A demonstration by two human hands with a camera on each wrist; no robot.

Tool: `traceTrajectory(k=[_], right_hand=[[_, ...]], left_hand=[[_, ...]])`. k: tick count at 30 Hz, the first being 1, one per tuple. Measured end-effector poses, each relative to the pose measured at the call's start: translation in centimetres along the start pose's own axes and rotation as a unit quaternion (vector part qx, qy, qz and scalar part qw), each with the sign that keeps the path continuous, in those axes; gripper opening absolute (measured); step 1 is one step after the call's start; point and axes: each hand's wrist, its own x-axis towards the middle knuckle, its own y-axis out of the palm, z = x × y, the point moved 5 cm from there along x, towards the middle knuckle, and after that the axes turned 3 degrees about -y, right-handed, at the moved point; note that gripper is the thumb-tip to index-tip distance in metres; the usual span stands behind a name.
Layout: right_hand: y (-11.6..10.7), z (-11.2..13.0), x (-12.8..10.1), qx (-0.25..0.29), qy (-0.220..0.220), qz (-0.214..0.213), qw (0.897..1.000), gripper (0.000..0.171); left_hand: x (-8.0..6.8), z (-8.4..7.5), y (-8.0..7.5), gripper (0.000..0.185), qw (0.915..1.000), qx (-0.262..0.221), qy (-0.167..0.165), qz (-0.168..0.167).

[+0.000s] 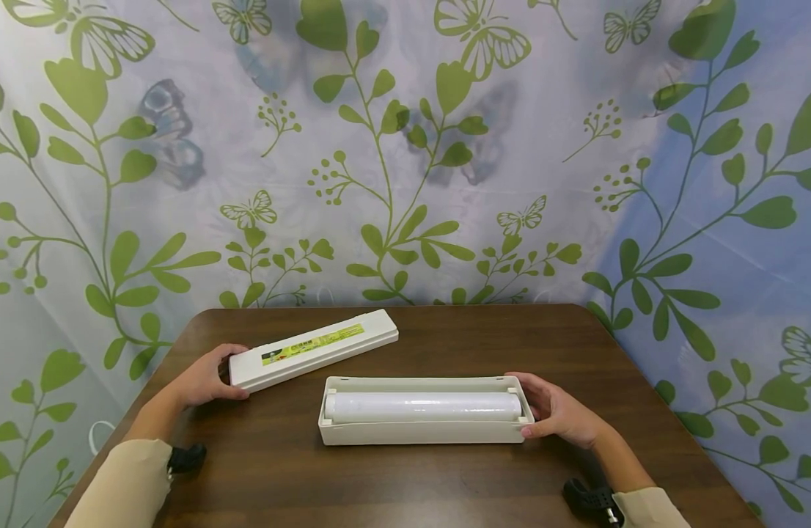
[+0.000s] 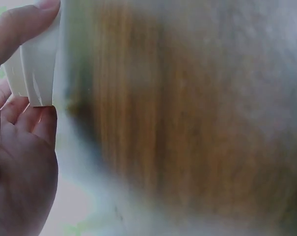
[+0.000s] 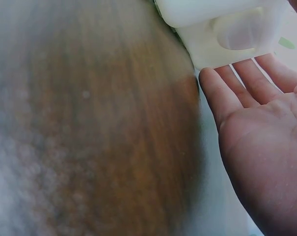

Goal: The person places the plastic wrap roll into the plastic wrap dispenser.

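Cream plastic formed the open dispenser box (image 1: pixel 421 433), cradling a clear film roll (image 1: pixel 421 405). The right hand (image 1: pixel 557 411) rested straight-fingered against its end. The left hand (image 1: pixel 204 378) gripped the labelled lid (image 1: pixel 313 348).

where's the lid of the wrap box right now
In the head view the lid lies on the table, left and behind the open box, its near end gripped by the left hand.
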Motion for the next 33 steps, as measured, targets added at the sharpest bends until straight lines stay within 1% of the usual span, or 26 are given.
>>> traceTrajectory(k=[5,8,14,22,29,33], right_hand=[[0.0,0.1,0.0,-0.003,0.002,-0.004,1.0,0.089],[0.1,0.2,0.0,-0.002,0.005,-0.006,1.0,0.089],[0.3,0.3,-0.1,-0.002,-0.007,0.005,1.0,0.089],[0.1,0.3,-0.1,-0.003,-0.004,0.003,1.0,0.09],[0.1,0.2,0.0,-0.007,-0.005,0.001,1.0,0.09],[0.2,0.2,-0.1,-0.005,-0.006,0.0,1.0,0.089]], left_hand=[[-0.1,-0.5,-0.1,0.082,0.9998,-0.002,0.019,-0.008],[-0.2,-0.6,0.0,0.081,0.9997,-0.002,0.018,-0.013],[-0.4,-0.6,0.1,0.081,0.9997,-0.008,0.014,-0.017],[-0.9,-1.2,0.3,0.09,0.999,-0.01,0.031,-0.031],[-1.0,-1.5,0.4,0.085,0.9981,-0.023,0.033,-0.046],[-1.1,-1.7,0.5,0.085,0.9976,-0.028,0.037,-0.052]])
